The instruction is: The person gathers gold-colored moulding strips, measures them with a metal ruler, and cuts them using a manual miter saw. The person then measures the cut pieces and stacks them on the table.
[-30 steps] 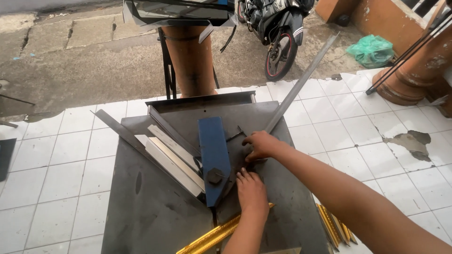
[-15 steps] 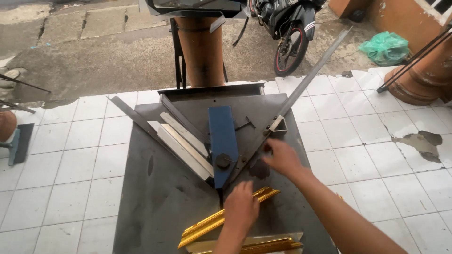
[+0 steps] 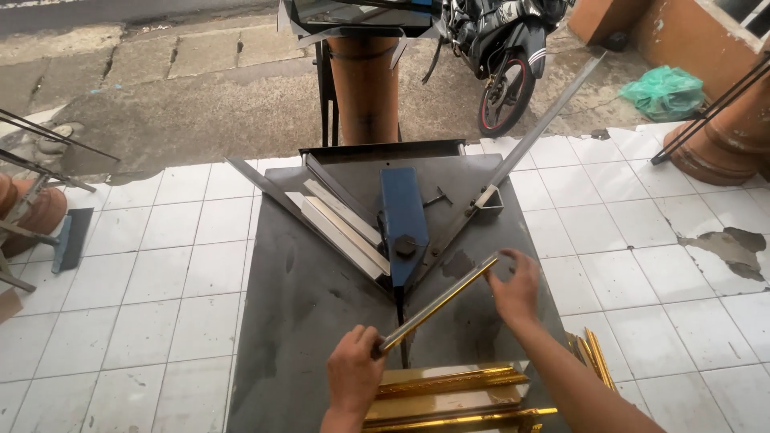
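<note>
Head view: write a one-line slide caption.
Both hands, left and right, hold a gold moulding strip over a dark metal table.

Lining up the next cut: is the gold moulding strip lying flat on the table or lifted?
Lifted. The left hand and right hand hold the gold moulding strip by its ends, slanted above the dark table.

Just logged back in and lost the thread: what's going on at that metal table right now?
A person is holding a gold frame strip at both ends, lifted at a slant over the dark metal table. The left hand grips its near end, and the right hand is at its far end. It sits just right of the blue cutter with its angled guide rails. More gold strips lie at the table's near edge. A motorbike is parked beyond.
</note>
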